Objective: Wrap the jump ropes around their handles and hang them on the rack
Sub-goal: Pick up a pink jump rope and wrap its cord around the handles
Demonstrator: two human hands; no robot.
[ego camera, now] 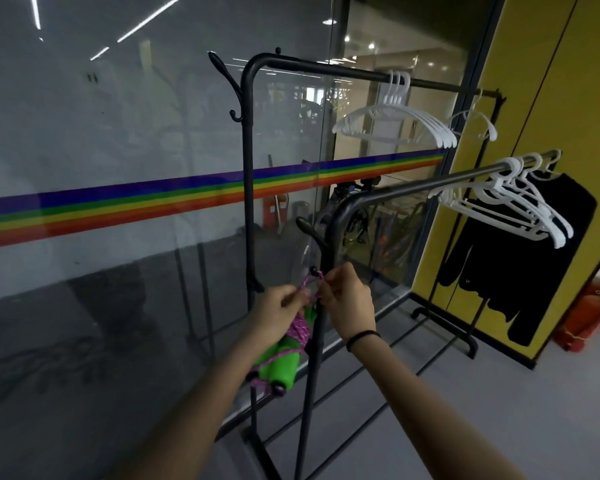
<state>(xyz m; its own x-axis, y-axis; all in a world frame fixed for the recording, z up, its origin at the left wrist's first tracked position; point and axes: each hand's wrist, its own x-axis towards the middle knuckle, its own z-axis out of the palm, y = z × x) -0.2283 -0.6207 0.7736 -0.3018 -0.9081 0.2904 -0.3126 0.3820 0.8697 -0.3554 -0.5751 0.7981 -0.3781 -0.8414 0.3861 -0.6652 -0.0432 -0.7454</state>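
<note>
Grey floor underfoot, glass wall with a rainbow stripe behind. Both hands pinch a pink cord loop at the near rack's side hook: left hand, right hand. The rope, wound on green handles, hangs just below the left hand. White hangers beyond

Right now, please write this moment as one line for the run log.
left hand: grips jump rope | right hand: pinches rope loop at side hook of rack | rope wrapped on green handles

pink rope coiled around upright green handles.
</note>
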